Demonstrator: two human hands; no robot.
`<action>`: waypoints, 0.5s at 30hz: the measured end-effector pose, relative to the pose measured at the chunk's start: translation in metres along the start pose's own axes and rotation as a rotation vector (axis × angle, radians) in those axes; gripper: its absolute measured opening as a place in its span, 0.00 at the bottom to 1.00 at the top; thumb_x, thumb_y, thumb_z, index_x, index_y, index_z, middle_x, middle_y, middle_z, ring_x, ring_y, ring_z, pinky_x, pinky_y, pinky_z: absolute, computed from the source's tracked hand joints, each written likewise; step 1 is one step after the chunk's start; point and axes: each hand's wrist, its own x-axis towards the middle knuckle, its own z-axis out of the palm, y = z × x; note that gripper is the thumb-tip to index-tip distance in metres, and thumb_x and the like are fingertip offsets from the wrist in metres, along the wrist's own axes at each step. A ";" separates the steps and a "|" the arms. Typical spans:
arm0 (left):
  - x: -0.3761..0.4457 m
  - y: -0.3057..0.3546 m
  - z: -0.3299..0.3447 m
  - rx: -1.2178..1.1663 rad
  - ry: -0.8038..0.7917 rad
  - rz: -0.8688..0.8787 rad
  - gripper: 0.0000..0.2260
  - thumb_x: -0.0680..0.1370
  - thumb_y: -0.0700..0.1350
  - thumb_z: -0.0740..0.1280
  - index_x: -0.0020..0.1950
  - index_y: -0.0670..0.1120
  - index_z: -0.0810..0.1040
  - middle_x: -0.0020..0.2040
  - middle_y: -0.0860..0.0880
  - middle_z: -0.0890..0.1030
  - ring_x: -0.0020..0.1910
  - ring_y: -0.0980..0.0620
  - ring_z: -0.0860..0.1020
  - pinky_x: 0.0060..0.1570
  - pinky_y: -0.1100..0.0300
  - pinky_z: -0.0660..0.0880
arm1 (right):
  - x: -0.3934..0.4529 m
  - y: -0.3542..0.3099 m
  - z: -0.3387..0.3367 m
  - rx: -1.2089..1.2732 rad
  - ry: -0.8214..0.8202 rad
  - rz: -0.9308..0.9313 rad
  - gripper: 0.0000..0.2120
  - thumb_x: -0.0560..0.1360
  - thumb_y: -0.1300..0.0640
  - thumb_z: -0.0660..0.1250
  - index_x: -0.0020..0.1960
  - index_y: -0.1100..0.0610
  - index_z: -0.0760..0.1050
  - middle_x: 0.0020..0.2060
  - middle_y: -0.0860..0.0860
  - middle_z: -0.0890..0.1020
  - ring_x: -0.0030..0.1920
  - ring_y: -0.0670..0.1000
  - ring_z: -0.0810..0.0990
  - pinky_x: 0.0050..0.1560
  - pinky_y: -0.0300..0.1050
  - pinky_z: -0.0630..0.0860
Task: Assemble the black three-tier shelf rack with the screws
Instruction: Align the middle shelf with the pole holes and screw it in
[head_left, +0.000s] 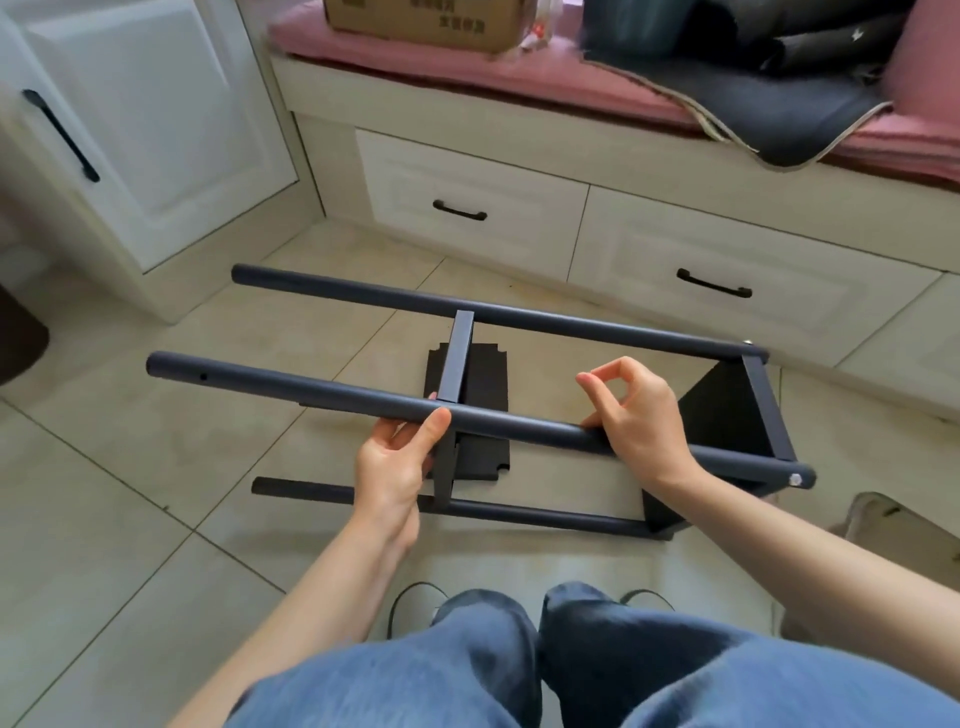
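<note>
While the half-built black rack (519, 415) lies on its side on the tiled floor (104, 467) before my knees, my left hand (397, 462) pinches the nearest pole (322, 397) at the middle shelf's edge, thumb on top, fingers hidden underneath. My right hand (636, 415) rests its heel on the same pole, thumb and forefinger curled into a ring; whether a screw sits between them I cannot tell. A bolt head (794, 479) shows at the pole's right end. A loose shelf panel (480, 384) lies partly covered beneath the frame.
</note>
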 end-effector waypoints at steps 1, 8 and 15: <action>-0.002 -0.002 0.000 -0.004 -0.005 -0.009 0.19 0.64 0.49 0.77 0.54 0.49 0.82 0.50 0.51 0.87 0.54 0.52 0.84 0.58 0.55 0.76 | -0.001 0.001 -0.001 -0.008 -0.007 -0.005 0.07 0.77 0.49 0.68 0.50 0.52 0.75 0.34 0.47 0.82 0.32 0.44 0.83 0.42 0.51 0.83; -0.023 -0.024 0.001 -0.022 -0.041 -0.073 0.17 0.65 0.46 0.75 0.54 0.50 0.83 0.50 0.53 0.87 0.52 0.55 0.84 0.56 0.58 0.76 | -0.014 0.016 -0.016 -0.076 -0.027 0.004 0.09 0.77 0.49 0.68 0.50 0.53 0.75 0.31 0.48 0.82 0.33 0.44 0.83 0.43 0.51 0.82; -0.032 -0.027 0.007 0.099 -0.032 0.002 0.17 0.65 0.48 0.76 0.53 0.50 0.81 0.48 0.53 0.87 0.51 0.56 0.84 0.55 0.59 0.77 | -0.017 0.021 -0.029 -0.094 -0.063 0.004 0.10 0.77 0.48 0.69 0.51 0.55 0.76 0.32 0.49 0.83 0.35 0.47 0.84 0.44 0.56 0.82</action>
